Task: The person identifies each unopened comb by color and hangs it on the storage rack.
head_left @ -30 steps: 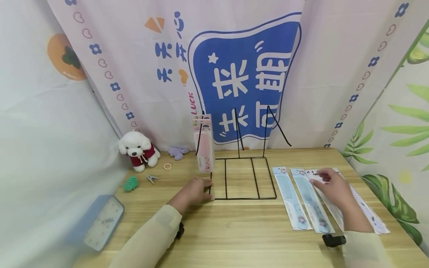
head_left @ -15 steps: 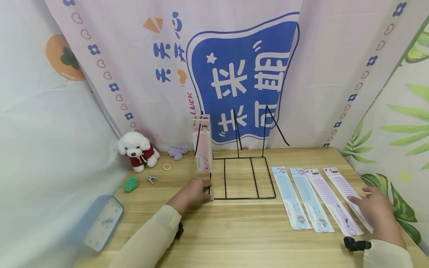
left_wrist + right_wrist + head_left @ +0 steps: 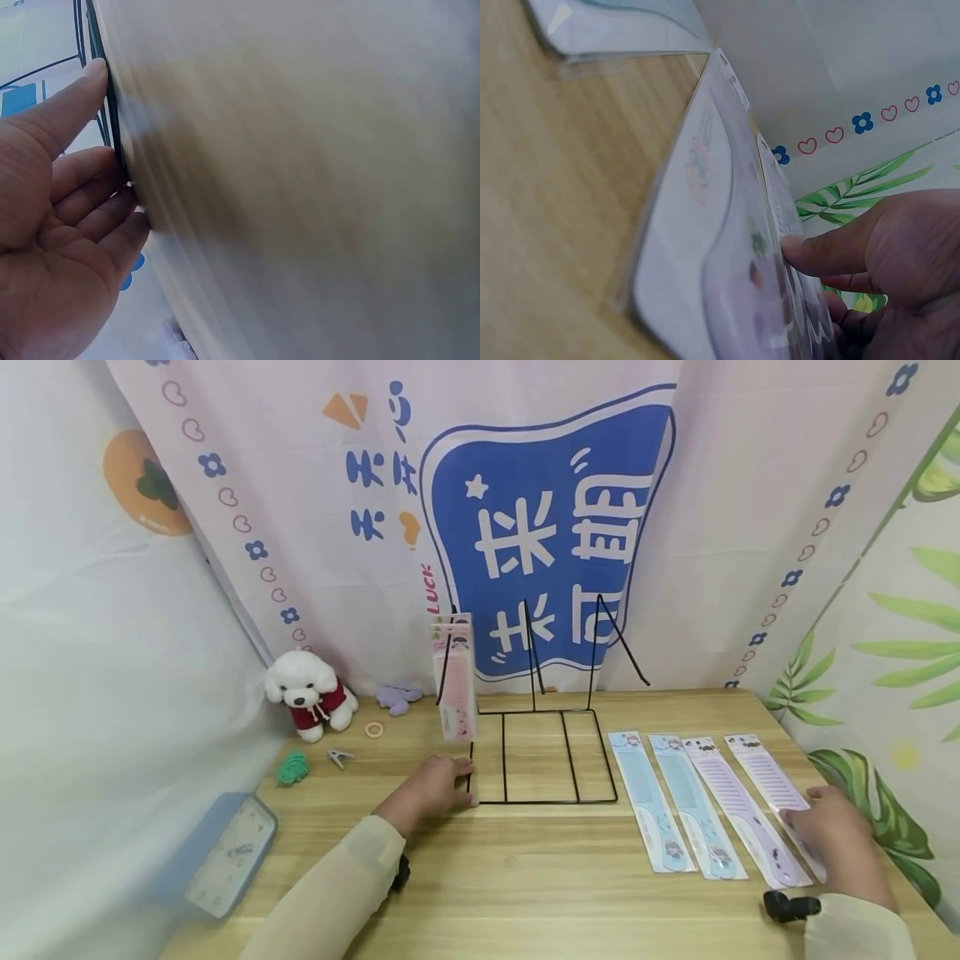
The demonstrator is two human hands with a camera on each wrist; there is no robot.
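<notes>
My left hand point(image 3: 431, 787) holds the front left corner of a black wire display rack point(image 3: 540, 802); the left wrist view shows thumb and bent fingers against its wire point(image 3: 114, 124). Pink packaged combs point(image 3: 454, 693) hang from the rack's left hook. On the right, my right hand point(image 3: 843, 835) pinches the edge of the outermost purple packaged comb point(image 3: 765, 775), thumb on top, with the other fingers partly hidden. Beside it lie another purple packaged comb point(image 3: 738, 806) and two blue ones, the inner point(image 3: 688, 785) and the outer point(image 3: 647, 789), flat on the table.
At the left stand a white toy dog point(image 3: 303, 689) and a blue-framed clock point(image 3: 236, 856). Near them lie a green coil point(image 3: 292, 768), a clip point(image 3: 340, 758), a wooden ring point(image 3: 373, 729) and a purple object point(image 3: 398, 700). A printed curtain point(image 3: 300, 568) hangs behind the table.
My right hand has moved right, from above the inner purple comb to the outermost one, and its fingers have closed at that comb's edge. The left hand stays on the rack.
</notes>
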